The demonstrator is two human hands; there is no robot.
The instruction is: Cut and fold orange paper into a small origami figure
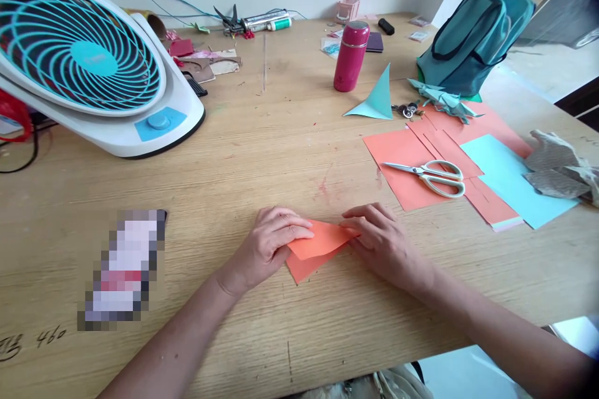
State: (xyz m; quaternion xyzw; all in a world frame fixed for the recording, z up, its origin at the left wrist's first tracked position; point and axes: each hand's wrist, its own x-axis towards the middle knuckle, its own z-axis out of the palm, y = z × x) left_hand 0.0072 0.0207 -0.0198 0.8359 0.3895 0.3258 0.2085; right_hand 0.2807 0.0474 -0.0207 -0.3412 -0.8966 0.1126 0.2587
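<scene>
A folded orange paper [314, 248] lies on the wooden table [262, 156] near its front edge. My left hand [271, 242] rests on the paper's left part, fingers lying flat and pressed down on it. My right hand [381, 242] presses on the paper's right tip with its fingers laid flat. Both hands touch the paper; neither lifts it.
White-handled scissors [433, 176] lie on orange sheets [402, 162] and a light blue sheet [512, 179] to the right. A folded teal paper shape [375, 101], a magenta bottle [350, 56], a teal backpack [472, 37] stand behind. A white-and-teal fan [88, 56] sits far left.
</scene>
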